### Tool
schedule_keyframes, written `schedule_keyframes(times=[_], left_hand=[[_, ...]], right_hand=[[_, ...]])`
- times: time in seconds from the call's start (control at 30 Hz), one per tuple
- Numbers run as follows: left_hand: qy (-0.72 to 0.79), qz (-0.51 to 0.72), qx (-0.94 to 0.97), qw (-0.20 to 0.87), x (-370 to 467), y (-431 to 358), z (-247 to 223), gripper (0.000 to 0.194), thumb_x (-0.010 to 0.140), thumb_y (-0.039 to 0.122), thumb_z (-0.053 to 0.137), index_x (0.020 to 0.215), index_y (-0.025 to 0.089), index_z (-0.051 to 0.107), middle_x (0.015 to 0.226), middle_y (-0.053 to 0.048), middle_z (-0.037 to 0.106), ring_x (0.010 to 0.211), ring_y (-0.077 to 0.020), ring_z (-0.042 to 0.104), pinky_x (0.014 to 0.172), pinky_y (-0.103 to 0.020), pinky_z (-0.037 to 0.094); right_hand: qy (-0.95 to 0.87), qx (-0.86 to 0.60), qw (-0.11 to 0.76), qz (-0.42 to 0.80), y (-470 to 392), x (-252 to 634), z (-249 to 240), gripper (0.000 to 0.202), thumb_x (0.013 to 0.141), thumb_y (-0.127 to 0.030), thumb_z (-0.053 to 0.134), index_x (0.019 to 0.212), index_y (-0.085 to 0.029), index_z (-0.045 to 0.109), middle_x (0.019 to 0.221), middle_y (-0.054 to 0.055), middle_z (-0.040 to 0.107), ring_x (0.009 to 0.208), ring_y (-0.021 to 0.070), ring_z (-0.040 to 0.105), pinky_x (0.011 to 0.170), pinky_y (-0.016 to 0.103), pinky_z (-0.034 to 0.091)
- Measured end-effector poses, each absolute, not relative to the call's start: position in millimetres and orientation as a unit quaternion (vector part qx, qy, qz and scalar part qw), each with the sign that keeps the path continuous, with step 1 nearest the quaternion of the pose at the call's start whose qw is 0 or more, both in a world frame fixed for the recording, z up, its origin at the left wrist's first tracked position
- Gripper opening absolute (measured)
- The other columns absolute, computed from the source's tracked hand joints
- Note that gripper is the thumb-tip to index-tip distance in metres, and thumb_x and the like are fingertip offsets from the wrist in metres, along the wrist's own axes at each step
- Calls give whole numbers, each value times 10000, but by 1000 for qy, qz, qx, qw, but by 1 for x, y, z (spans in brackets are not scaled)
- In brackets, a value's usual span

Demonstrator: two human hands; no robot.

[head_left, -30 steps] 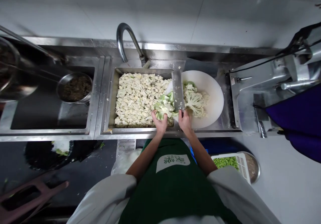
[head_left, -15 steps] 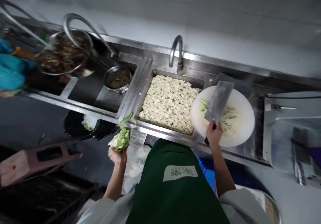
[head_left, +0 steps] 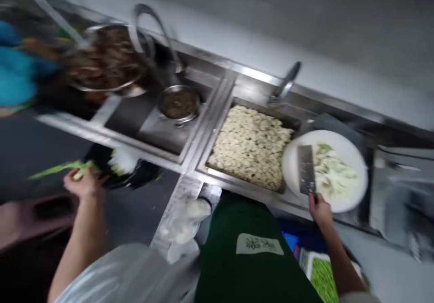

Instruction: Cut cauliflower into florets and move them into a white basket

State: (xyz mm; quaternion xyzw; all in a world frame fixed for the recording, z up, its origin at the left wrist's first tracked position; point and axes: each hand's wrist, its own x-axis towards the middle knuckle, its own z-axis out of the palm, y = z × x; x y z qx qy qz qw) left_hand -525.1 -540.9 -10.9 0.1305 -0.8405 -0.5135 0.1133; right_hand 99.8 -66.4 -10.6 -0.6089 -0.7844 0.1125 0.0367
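My left hand (head_left: 83, 182) is closed round a pale stem with a long green leaf (head_left: 56, 169), beside a black-lined bin (head_left: 144, 174) holding pale and green scraps. My right hand (head_left: 320, 208) grips the dark handle of a cleaver (head_left: 306, 167). The blade lies over the left part of a round white cutting board (head_left: 356, 153). Pale cauliflower pieces (head_left: 335, 174) with some green lie on the board, right of the blade. Left of the board, a sink basin is filled with chopped cauliflower (head_left: 252, 144).
A faucet (head_left: 286, 82) stands behind the full basin. Farther left are a small pot (head_left: 179, 104) and a large bowl of brown food (head_left: 108, 59). A person's blue sleeve (head_left: 15, 74) shows at the left edge. A pink stool (head_left: 40, 217) stands on the floor.
My left hand has moved left to the bin; the leafy clump it held is now a stem with a leaf. The cleaver has shifted to the board's left side, and larger pale pieces show there.
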Motion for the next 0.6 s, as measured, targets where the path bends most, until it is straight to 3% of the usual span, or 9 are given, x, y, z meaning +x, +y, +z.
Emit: schedule_keyframes(times=[0.07, 0.17, 0.33, 0.47, 0.6], left_hand=[[-819, -566, 13, 93, -535, -486, -23, 204, 858, 441, 551, 911, 258, 477, 778, 110, 610, 839, -199, 729, 967, -667, 580], [-792, -583, -182, 13, -507, -354, -38, 215, 856, 424, 552, 842, 215, 601, 732, 54, 638, 748, -200, 695, 965, -641, 594], [-765, -454, -386, -243, -435, -114, -57, 123, 774, 277, 607, 834, 188, 667, 843, -51, 737, 887, -223, 706, 924, -367, 605], [-763, -415, -414, -273, -402, 24, -82, 105, 720, 185, 660, 825, 188, 651, 813, -66, 708, 887, -261, 703, 879, -387, 588], [-768, -399, -422, -270, -372, 100, -115, 226, 697, 177, 740, 828, 202, 557, 833, -67, 661, 1049, -321, 671, 985, -467, 537]], right_hand=[[-792, -595, 17, 134, -71, 84, -4, 188, 914, -353, 531, 913, -209, 652, 770, 143, 741, 714, 290, 714, 700, 357, 484], [-791, -596, -5, 142, -70, 81, -1, 241, 960, -355, 501, 1002, -185, 666, 880, 172, 785, 813, 296, 753, 762, 344, 500], [-789, -593, 18, 158, -69, 98, -16, 284, 988, -382, 448, 1022, -196, 660, 902, 156, 801, 843, 291, 777, 777, 329, 525], [-778, -607, 72, 147, -62, 110, -36, 336, 1010, -427, 393, 1018, -205, 646, 936, 164, 804, 849, 307, 784, 755, 344, 535], [-755, -636, 87, 133, -57, 121, -44, 368, 1033, -460, 371, 1024, -208, 639, 953, 166, 802, 850, 294, 783, 738, 327, 531]])
